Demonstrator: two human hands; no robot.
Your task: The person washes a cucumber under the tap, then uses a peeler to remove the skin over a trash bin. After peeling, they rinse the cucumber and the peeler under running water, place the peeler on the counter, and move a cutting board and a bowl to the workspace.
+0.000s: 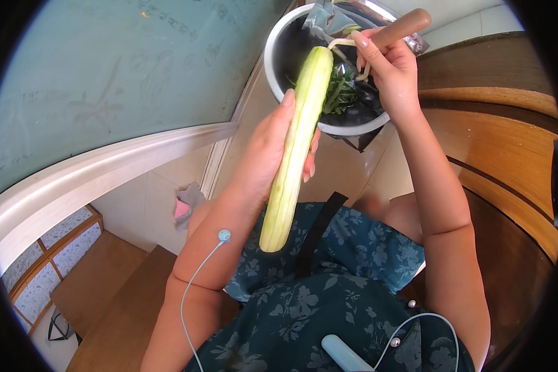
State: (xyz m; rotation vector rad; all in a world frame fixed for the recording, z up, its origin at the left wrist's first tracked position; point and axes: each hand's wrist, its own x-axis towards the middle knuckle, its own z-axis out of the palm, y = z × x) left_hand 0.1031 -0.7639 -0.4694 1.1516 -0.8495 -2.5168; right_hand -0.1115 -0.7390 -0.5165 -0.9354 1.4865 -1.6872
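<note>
My left hand (279,135) is closed around the middle of a long pale-green peeled cucumber (297,135), which slants with its upper end over a round bin. Some dark green skin shows along its right side. With my right hand (390,65) I grip a peeler (402,29) with a brown handle; its cream-coloured frame lies near the cucumber's upper tip. Inside the white-rimmed bin (273,69), lined with a black bag, are green peelings (342,93) and crumpled silvery wrapping (330,21).
A frosted glass panel with a pale frame (121,149) stands on the left. Curved-looking wooden furniture (497,139) is close on the right. Brown wooden boards (121,297) lie at lower left, and a grey and pink cloth (186,207) is near the frame.
</note>
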